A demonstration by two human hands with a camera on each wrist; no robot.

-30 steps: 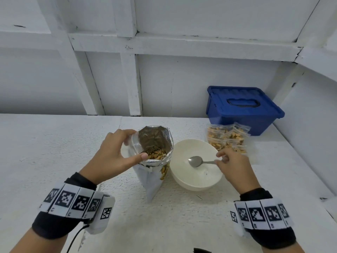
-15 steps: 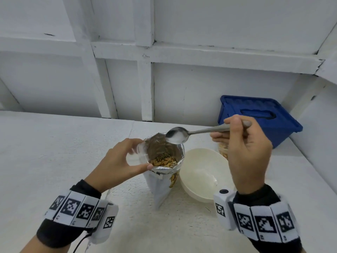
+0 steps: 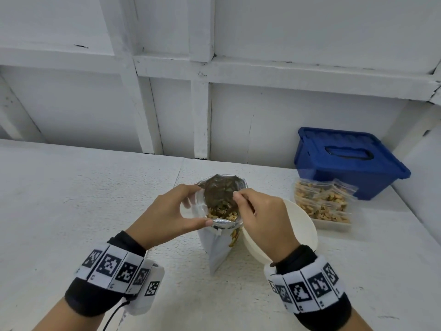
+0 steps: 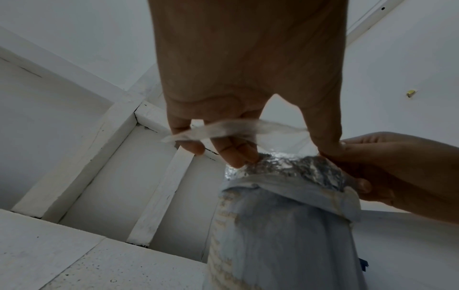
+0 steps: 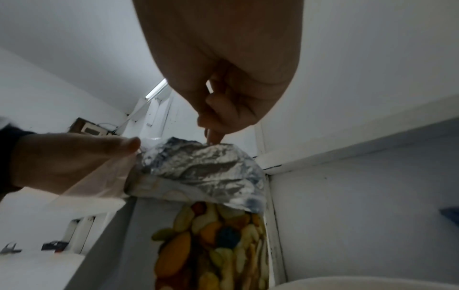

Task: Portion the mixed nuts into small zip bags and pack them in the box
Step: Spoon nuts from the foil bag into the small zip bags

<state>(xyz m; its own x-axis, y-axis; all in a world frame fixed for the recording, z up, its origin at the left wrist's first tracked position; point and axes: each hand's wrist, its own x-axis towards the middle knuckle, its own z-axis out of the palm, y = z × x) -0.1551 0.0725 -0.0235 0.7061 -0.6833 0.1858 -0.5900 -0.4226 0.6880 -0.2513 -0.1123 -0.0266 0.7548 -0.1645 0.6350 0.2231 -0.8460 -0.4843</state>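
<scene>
An open foil nut bag (image 3: pixel 218 249) stands on the table with mixed nuts (image 3: pixel 223 213) showing inside. My left hand (image 3: pixel 202 206) pinches a small clear zip bag (image 3: pixel 194 207) open against the nut bag's left rim; its mouth (image 4: pixel 223 129) shows between my fingers and thumb in the left wrist view. My right hand (image 3: pixel 238 201) is curled over the nut bag's opening and grips the spoon, which reaches down into the bag and is almost wholly hidden. The right wrist view shows the folded foil rim (image 5: pixel 198 162) under those fingers.
A white bowl (image 3: pixel 304 225) sits just right of the nut bag, partly behind my right hand. Several filled zip bags (image 3: pixel 322 203) lie in a pile at the right. Behind them stands a blue lidded box (image 3: pixel 346 163), shut, near the wall.
My right hand lifted the spoon from the bowl, carried it left over the nut bag and lowered it inside. My left hand kept holding the zip bag at the rim.
</scene>
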